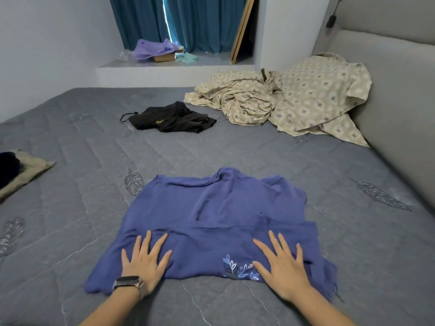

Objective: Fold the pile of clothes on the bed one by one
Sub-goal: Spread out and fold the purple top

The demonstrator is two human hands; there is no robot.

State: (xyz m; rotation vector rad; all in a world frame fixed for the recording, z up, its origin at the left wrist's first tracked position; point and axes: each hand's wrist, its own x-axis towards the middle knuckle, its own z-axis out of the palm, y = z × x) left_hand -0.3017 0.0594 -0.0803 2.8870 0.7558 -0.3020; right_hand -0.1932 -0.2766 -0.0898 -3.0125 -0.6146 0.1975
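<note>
Both hands lie flat, fingers spread, left hand [146, 262] and right hand [283, 267] pressing the blue garment [219, 220] on the grey bed [70, 161]; a black garment [171, 118] lies beyond

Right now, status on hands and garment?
Left hand, right hand flat, open. Blue embroidered cloth garment spread, pressed down. Nothing in the way.

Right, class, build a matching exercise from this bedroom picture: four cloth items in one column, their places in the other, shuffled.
Items:
1. blue garment
2. black garment
3. patterned beige sheet
4. purple cloth

Places:
A. window ledge
B. bed's far middle
C. under both flat hands, left hand and right hand
D. crumpled by the headboard

Pairs: 1-C, 2-B, 3-D, 4-A
</note>
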